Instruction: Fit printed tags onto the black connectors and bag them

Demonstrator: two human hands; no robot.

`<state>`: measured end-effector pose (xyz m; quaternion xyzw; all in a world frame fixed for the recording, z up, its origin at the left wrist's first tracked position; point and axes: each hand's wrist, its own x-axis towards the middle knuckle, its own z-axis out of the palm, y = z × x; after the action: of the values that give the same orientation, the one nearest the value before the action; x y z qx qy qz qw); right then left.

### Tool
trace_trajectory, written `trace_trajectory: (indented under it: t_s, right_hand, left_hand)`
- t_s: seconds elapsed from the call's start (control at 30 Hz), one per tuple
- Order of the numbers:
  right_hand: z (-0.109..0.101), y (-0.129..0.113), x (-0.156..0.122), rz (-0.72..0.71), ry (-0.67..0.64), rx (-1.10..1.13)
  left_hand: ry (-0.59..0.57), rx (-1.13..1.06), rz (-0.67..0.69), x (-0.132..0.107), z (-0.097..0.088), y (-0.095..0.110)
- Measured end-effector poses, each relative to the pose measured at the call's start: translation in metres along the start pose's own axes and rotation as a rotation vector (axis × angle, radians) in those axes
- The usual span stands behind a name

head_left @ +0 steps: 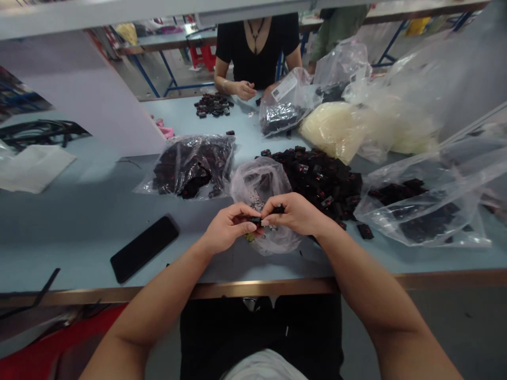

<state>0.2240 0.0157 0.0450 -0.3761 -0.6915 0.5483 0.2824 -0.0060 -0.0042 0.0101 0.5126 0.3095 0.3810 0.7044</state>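
My left hand [229, 228] pinches a small black plastic part [255, 220] between thumb and fingers. The fingertips of my right hand [291, 214] meet the end of that part; whatever tiny piece they pinch there is too small to make out. A second black piece [279, 209] shows in the curled fingers of my right hand. Both hands are above an open clear plastic bag [263, 177] with small whitish bits inside. Just behind my right hand lies a heap of black plastic parts [312, 177].
A filled bag of black parts [186, 166] lies left of centre, a black phone [144, 249] nearer the edge. To the right is another clear bag [428, 211]. Cream-coloured bags [332, 129] stand behind. Across the table sits a person [257, 58] beside a small pile of black parts [214, 105].
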Motion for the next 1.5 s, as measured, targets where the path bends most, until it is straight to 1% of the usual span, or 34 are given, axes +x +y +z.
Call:
trace_trajectory:
  t_s: [0.1, 0.23, 0.33, 0.47, 0.53, 0.67, 0.83, 1.03, 1.2, 1.5]
  right_hand:
    - [0.002, 0.001, 0.002, 0.04, -0.004, 0.025]
    - [0.005, 0.002, 0.003, 0.065, 0.03, 0.084]
    - [0.005, 0.003, 0.003, 0.047, 0.074, 0.123]
    - [0.004, 0.001, 0.002, -0.014, 0.161, 0.119]
    - [0.004, -0.001, 0.001, -0.014, 0.181, 0.126]
    - [0.004, -0.003, -0.001, 0.009, 0.199, 0.143]
    - [0.008, -0.002, 0.0, -0.048, 0.239, 0.181]
    - [0.012, 0.001, 0.002, -0.008, 0.242, 0.195]
    - [0.013, 0.002, 0.002, 0.011, 0.229, 0.159]
    - [0.013, 0.0, 0.003, -0.011, 0.188, 0.079]
  left_hand:
    - [-0.001, -0.004, -0.001, 0.0, -0.001, -0.001]
    - [0.01, -0.051, -0.013, 0.002, -0.002, -0.005]
    - [0.012, -0.131, -0.001, 0.004, -0.002, -0.005]
    - [0.02, -0.227, 0.012, 0.005, 0.0, -0.002]
    - [0.033, -0.259, 0.016, 0.006, 0.0, -0.001]
    - [0.067, -0.288, 0.024, 0.007, -0.002, -0.001]
    - [0.071, -0.291, 0.026, 0.006, -0.002, -0.003]
    - [0.061, -0.296, 0.04, 0.006, 0.0, -0.001]
    - [0.062, -0.314, 0.045, 0.006, 0.003, 0.001]
    - [0.049, -0.28, 0.015, 0.004, 0.004, 0.001]
